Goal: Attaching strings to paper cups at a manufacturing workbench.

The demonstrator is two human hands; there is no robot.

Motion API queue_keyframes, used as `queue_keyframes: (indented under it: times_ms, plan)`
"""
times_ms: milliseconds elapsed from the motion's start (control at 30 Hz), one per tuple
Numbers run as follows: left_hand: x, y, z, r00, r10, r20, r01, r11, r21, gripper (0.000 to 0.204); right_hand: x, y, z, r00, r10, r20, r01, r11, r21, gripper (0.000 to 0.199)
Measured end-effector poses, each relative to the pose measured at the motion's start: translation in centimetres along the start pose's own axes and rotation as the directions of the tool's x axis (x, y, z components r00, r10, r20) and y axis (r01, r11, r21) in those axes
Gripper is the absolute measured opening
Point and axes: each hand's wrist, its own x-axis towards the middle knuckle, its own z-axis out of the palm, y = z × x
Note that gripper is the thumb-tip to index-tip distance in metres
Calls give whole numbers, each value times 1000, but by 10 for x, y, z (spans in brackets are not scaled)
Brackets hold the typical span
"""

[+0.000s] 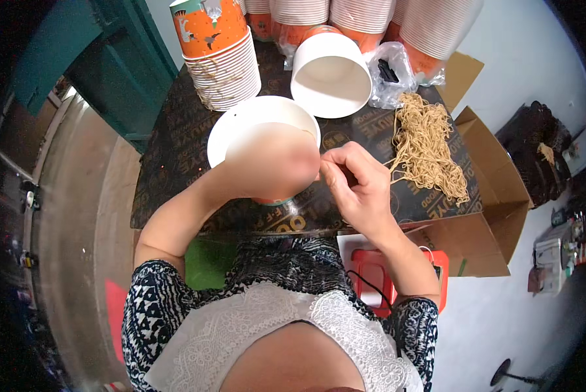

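A white paper bucket (222, 134) with a coloured outside stands near the table's front edge. My left hand (273, 160) lies over it, so blurred that its fingers cannot be made out. Beside the bucket's right side, my right hand (360, 186) is closed, thumb and forefinger pinched together close to the left hand. What the pinch holds is too small to tell. To the right lies a tangled heap of tan cord (430, 147); loose strands from it reach toward my right hand.
A second white bucket (332, 75) lies tipped behind. Stacked orange-and-white buckets (224, 72) with tan cord around them stand at the back left, more wrapped stacks (361, 19) along the back. A clear plastic bag (394, 81) and an open cardboard box (485, 228) are on the right.
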Motion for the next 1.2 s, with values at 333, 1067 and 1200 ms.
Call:
queue_keyframes:
  times_ms: [333, 1067, 1200]
  plan:
    - [3, -13, -12, 978, -94, 186, 179, 834, -522, 9, -1, 6, -13, 997, -56, 51, 64, 980, -189, 22]
    - [8, -15, -8, 984, -127, 122, 172, 836, -521, 10, -7, 2, 8, 994, -87, -60, 77, 985, -152, 16]
    - [9, -15, -8, 985, -157, 76, 174, 859, -481, 9, -11, 4, 11, 985, -171, -23, 163, 963, -215, 16]
